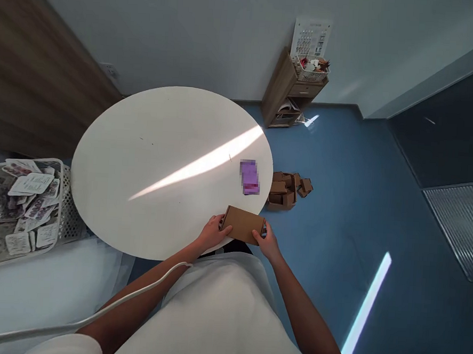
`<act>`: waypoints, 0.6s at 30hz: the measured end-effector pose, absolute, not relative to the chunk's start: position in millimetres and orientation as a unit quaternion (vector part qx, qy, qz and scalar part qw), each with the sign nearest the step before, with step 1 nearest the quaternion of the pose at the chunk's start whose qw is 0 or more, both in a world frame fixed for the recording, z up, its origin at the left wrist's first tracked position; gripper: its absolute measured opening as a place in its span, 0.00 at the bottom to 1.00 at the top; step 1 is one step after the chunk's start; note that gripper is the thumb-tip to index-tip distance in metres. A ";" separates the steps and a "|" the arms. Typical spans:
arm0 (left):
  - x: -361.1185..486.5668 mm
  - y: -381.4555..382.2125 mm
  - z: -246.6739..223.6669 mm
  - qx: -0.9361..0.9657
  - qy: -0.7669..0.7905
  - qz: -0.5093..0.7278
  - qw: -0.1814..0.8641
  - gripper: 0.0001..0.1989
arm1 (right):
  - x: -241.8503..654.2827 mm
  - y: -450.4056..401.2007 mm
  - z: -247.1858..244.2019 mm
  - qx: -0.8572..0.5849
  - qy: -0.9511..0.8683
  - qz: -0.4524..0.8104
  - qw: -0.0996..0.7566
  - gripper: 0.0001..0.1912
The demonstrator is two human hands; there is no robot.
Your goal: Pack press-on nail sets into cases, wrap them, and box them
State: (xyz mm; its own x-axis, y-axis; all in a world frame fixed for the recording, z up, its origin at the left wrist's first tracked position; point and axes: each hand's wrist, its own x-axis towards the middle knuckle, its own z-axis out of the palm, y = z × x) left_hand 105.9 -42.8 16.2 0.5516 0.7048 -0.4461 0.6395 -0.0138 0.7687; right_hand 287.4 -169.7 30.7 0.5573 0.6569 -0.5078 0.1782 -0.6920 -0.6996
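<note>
- centrally, a flat brown cardboard box [242, 224] sits between the two hands, just in front of the person's body, at the near right edge of a white oval table [162, 140].
- the left hand [210, 233] grips the box's left end, thumb on top; the right hand [270, 245] is clamped on its right end the same way.
- a purple item [250, 177], blurred, lies on the table just beyond the box.
- small brown boxes [286, 190] are heaped right of the table.

Sunlight [366, 308] streaks the white table [171, 125] and blue floor [339, 204].
</note>
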 end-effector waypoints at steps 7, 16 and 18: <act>167.8 -42.3 28.3 0.713 0.444 -0.035 0.542 0.28 | 327.4 -190.7 26.5 -0.846 -0.193 0.372 0.330 0.31; 310.8 -58.6 14.9 0.727 0.397 -0.086 0.554 0.30 | 453.6 -222.6 9.2 -0.822 -0.149 0.369 0.407 0.31; 352.3 -57.5 16.6 0.722 0.383 -0.093 0.568 0.29 | 487.6 -225.2 12.6 -0.811 -0.144 0.369 0.431 0.33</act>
State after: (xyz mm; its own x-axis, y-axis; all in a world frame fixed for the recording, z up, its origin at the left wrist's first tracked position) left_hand 352.3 -57.5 16.6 0.6887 0.4477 -0.5703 0.6600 -0.0614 0.7487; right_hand 487.6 -225.2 12.6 0.6857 0.5515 -0.4750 -0.0846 -0.5878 -0.8046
